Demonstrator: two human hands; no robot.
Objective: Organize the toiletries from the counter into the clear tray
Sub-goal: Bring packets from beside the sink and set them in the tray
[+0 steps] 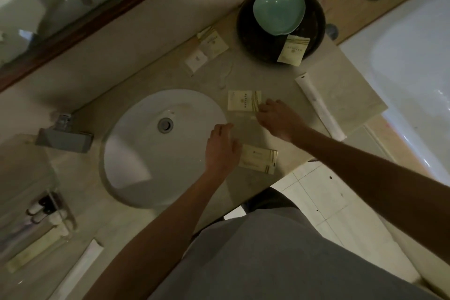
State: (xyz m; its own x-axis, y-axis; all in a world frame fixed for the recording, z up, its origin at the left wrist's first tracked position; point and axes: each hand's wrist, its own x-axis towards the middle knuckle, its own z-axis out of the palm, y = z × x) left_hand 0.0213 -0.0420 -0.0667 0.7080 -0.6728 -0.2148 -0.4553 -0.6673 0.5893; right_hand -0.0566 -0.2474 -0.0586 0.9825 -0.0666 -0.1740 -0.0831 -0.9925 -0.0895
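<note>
A clear tray (243, 126), faint and hard to outline, lies on the counter right of the sink, between my hands. A cream packet (243, 101) lies flat at its far end. My right hand (276, 118) reaches in from the right, its curled fingertips pinching that packet's right edge. My left hand (222, 150) rests palm down at the tray's left side, fingers relaxed. A second cream packet (258, 158) lies just right of my left hand. Farther back are two more packets (215, 41), a small white box (196, 61) and another packet (293, 50) leaning on a dark bowl.
The white sink (146, 153) fills the counter's middle. A dark bowl (316, 29) holds a green apple-shaped dish (277, 11). A long white tube (319, 107) lies at the right edge. At the left stand a faucet (64, 135) and an acrylic holder with small bottles (48, 213).
</note>
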